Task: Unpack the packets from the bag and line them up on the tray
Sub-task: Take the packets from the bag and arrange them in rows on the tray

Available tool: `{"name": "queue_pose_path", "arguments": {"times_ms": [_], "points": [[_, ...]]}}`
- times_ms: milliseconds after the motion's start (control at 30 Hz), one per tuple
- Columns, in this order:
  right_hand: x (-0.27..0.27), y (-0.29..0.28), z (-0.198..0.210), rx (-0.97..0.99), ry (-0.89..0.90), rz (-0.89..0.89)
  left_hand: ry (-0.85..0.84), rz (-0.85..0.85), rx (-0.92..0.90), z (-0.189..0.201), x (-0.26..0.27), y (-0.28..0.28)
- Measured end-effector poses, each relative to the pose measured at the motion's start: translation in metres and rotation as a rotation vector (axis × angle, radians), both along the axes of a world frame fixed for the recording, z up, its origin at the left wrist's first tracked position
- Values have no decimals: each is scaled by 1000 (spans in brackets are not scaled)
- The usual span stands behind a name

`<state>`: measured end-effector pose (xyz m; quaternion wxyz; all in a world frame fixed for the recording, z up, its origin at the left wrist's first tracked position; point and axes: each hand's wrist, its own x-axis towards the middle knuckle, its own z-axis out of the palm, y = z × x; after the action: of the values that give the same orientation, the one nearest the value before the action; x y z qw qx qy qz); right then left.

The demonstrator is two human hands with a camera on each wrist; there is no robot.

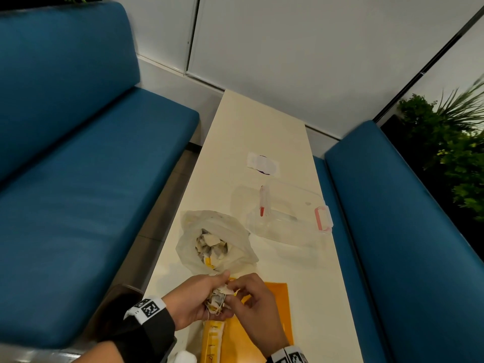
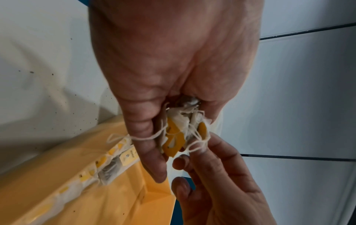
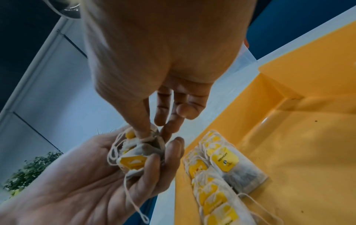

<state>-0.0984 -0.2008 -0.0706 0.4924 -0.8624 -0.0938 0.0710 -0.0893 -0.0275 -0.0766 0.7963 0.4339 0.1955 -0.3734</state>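
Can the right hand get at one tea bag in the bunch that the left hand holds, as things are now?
Probably yes. The right hand already has its fingers on the bunch of tea bags in the left hand, but tangled strings may hinder pulling one free.

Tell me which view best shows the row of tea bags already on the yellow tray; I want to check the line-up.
The right wrist view: the row of tea bags lies sharp along the yellow tray, tags readable. The left wrist view shows it blurred, partly behind the left hand. The head view shows only a strip below both hands.
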Motion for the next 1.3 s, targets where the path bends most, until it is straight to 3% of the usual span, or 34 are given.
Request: {"name": "queue_pose_path", "arguments": {"times_ms": [400, 533, 767, 1100, 1300], "points": [[8, -13, 18, 52, 86, -123, -16, -27, -14, -4, -6, 6], [13, -18, 27, 175, 265, -212, -57, -14, 9, -4, -8, 7], [22, -28, 24, -184, 282, -153, -116, -45, 134, -5, -10, 12], [23, -22, 29, -159, 305, -49, -349, -266, 317, 2, -9, -1], [20, -19, 21, -25, 392, -149, -423, -197, 443, 1, -10, -4]]}}
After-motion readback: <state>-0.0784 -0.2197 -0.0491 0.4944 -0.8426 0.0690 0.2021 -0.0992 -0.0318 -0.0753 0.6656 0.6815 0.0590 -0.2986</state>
